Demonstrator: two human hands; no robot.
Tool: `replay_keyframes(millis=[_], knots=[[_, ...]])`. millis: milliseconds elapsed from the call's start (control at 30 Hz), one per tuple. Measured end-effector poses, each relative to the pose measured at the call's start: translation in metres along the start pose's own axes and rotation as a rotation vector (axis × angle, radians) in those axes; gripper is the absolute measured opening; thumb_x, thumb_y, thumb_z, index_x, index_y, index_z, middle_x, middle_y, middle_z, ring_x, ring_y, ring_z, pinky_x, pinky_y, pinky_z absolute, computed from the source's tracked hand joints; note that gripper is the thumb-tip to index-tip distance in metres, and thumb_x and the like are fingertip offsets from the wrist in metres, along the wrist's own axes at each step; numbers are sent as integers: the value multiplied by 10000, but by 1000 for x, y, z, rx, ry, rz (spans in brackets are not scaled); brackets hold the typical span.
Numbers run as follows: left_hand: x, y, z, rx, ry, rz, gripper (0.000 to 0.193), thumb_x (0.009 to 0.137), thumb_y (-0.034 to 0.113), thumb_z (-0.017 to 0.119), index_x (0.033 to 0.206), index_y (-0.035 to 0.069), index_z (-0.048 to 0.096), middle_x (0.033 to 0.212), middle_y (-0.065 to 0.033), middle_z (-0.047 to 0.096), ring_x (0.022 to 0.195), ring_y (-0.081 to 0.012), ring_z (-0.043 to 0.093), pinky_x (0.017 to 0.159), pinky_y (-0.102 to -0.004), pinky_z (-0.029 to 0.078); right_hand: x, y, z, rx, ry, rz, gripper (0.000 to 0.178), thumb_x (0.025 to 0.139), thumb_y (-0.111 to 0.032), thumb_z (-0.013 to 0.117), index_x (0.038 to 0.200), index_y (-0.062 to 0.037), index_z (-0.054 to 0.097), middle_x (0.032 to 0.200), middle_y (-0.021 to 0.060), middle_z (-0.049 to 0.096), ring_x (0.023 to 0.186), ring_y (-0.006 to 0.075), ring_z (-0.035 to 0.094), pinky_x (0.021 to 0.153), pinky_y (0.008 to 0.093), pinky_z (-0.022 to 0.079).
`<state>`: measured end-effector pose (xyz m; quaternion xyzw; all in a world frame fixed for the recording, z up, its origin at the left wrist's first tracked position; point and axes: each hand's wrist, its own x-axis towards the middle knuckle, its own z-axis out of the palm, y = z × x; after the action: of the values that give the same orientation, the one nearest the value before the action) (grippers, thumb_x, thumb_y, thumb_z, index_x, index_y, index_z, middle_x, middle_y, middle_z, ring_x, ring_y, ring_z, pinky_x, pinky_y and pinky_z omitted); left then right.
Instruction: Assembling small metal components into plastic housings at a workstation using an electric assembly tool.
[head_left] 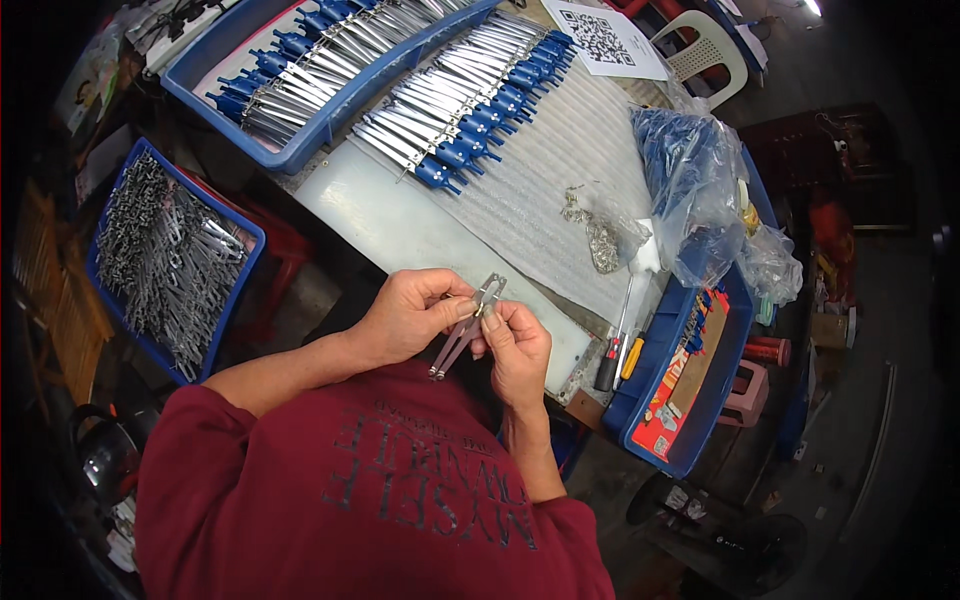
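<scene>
Just above my lap, near the table's front edge, I hold a slim two-legged metal piece [457,345] between both hands. Its narrow head points up and away from me, and its legs slant down toward my shirt. My left hand [415,312] pinches it from the left, near the upper part. From the right, my right hand [520,355] grips it with thumb and fingers at about the same height. A small brass-coloured spot shows between the fingertips; what it is, I cannot make out.
Silver arms with blue ends [470,110] lie in a row on foam sheeting [560,190]. More fill a blue tray [275,160] behind. Loose metal parts heap in a left tray [175,260]. Rightward are a bag of small metal pieces [603,245], screwdrivers [631,358] and a blue bin [690,465].
</scene>
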<state>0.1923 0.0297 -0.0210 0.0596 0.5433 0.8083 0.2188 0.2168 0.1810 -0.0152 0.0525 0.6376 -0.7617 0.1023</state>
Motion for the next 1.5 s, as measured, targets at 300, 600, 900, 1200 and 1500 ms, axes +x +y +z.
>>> replay_keyframes(millis=[300,600,900,1200,1500], knots=[[1,0,-2,-71,-35,-48,138,832,94,525,890,-28,553,762,-50,580,668,-83,533,589,-204,442,0,5,-6,62,-68,3,152,860,-132,481,877,12,526,701,23,541,574,63,473,512,182,392],[2,-3,-4,-76,-27,-55,124,827,89,532,874,-24,553,749,-47,577,659,-80,528,586,-203,438,2,6,-1,15,-33,15,127,851,-124,498,851,1,520,678,1,518,563,48,453,501,171,373],[2,-4,-2,-28,-11,6,131,828,79,527,897,-31,546,779,-49,580,706,-84,543,617,-206,451,4,3,0,-45,-13,-27,129,852,-133,500,847,-5,516,670,-8,514,557,39,431,493,161,347],[1,5,7,-154,-145,-20,240,867,131,465,1035,-33,517,858,-50,563,740,-82,522,652,-207,433,8,-3,-1,184,45,-134,140,851,-135,506,863,4,519,683,14,526,573,64,456,528,166,366],[9,2,-3,-8,-235,-180,243,876,202,456,901,-9,574,742,-17,563,669,-67,500,598,-193,400,15,12,-12,-20,47,-332,117,831,-106,529,817,10,538,822,27,502,723,93,458,632,212,388]])
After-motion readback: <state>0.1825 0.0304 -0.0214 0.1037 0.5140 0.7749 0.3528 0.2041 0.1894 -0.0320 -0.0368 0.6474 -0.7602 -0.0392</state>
